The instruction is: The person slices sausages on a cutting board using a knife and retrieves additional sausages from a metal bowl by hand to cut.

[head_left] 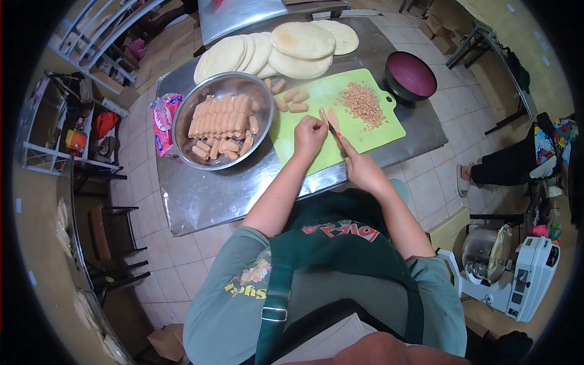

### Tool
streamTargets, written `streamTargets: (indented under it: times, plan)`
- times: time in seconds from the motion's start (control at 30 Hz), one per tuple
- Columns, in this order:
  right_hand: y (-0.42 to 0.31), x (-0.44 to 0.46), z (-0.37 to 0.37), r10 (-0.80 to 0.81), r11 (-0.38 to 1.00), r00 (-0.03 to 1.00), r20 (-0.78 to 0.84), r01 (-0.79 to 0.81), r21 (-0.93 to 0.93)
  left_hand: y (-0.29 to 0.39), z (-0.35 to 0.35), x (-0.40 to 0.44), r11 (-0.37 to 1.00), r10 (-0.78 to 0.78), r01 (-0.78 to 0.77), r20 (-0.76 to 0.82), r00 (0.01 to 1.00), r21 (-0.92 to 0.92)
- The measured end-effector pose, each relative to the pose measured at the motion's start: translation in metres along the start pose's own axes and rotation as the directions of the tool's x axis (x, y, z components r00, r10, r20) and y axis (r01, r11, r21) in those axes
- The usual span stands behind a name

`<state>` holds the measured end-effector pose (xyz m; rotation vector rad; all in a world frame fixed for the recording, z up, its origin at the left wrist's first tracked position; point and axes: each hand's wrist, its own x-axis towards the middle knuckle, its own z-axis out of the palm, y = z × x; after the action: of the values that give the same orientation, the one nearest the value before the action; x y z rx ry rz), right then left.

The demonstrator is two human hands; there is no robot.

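On a light green cutting board (365,145), my left hand (310,135) is curled, its fingertips pressed on a thin sausage piece (322,114). My right hand (364,170) grips a knife (339,139) by its red-orange handle, the blade angled toward the left fingertips. Beside the blade lies another sausage strip (333,118). A heap of chopped sausage (363,103) covers the board's right part. Several short sausage lengths (297,97) rest at its far left edge. The steel bowl (265,143) to the left holds many sausages (222,117), some in a packed block, others loose.
Round flatbreads (303,41) are piled behind the board on the metal table (207,207). A dark bowl with a reddish inside (411,74) stands at the right corner. Left of the steel bowl lies a pink packet (163,125). Another person's legs (502,164) are at right, near a mixer (529,280).
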<state>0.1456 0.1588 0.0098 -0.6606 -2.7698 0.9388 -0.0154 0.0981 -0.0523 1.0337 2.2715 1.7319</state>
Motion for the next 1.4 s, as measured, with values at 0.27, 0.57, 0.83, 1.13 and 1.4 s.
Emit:
streamTargets:
  times: [0.27, 0.57, 0.83, 1.13, 1.4]
  plan:
    - [-0.016, -0.019, -0.022, 0.227, 0.973, 0.946, 0.232, -0.229, -0.02, 0.004, 0.0, 0.001, 0.998, 0.0, 0.001, -0.011, 1.0, 0.057]
    - [0.014, -0.038, -0.016, 0.101, 0.991, 0.981, 0.168, -0.114, 0.068, 0.0, -0.004, 0.01, 0.993, -0.104, 0.102, 0.029, 0.994, 0.054]
    - [0.021, -0.037, -0.017, -0.007, 0.998, 0.993, 0.115, 0.001, 0.058, -0.004, -0.035, 0.036, 0.833, 0.207, -0.179, 0.006, 0.978, 0.523]
    - [-0.002, -0.027, -0.043, 0.212, 0.904, 0.912, 0.35, -0.319, 0.283, 0.001, -0.041, 0.021, 0.935, 0.129, -0.136, 0.043, 0.991, 0.327]
    - [0.003, -0.008, -0.023, 0.207, 0.897, 0.935, 0.288, -0.299, 0.325, 0.012, -0.032, -0.002, 0.996, 0.005, -0.014, 0.107, 0.994, 0.083]
